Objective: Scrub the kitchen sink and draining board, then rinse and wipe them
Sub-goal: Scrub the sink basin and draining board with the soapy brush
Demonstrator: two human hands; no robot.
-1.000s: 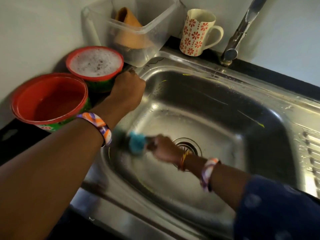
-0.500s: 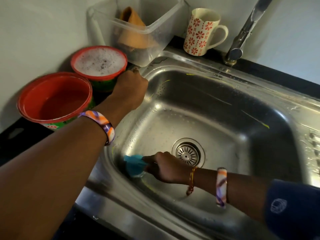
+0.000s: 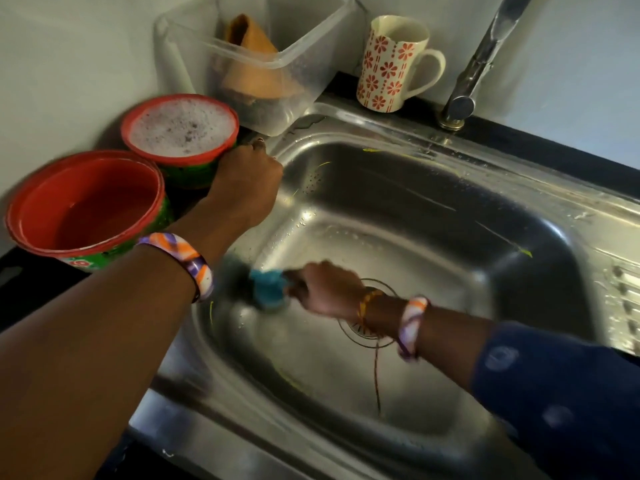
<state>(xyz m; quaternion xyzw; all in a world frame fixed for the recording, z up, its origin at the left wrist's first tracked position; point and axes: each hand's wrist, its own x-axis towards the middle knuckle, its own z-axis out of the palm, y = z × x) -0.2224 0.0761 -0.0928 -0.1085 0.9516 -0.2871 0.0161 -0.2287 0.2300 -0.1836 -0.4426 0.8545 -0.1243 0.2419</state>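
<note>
From the head camera we look down into a stainless steel sink [image 3: 398, 216]. Its long axis runs from our left toward the ribbed draining board [image 3: 623, 299] at the right edge. Our right hand [image 3: 329, 291] has its fingers curled round a blue scrubber [image 3: 268, 287], which is blurred; it sits low in the basin by the left wall, just left of the drain [image 3: 367, 332], and sticks out leftward from the grip. Our left hand [image 3: 247, 178] rests with fingers bent over the sink's back-left rim, touching a red-rimmed tub of foamy water [image 3: 180, 128]; we cannot tell whether it grasps the rim or only leans on it. A second red tub [image 3: 86, 206], with no foam in it, stands nearer us on the dark desk [image 3: 519, 136]. Behind the sink, against the pale wall [image 3: 52, 64], we see a clear plastic container [image 3: 294, 74] holding a brown cloth [image 3: 252, 60], a floral mug [image 3: 394, 64] with its handle pointing right, and a chrome tap [image 3: 485, 60] leaning up to the right. Water drops and thin yellow streaks mark the steel.
</note>
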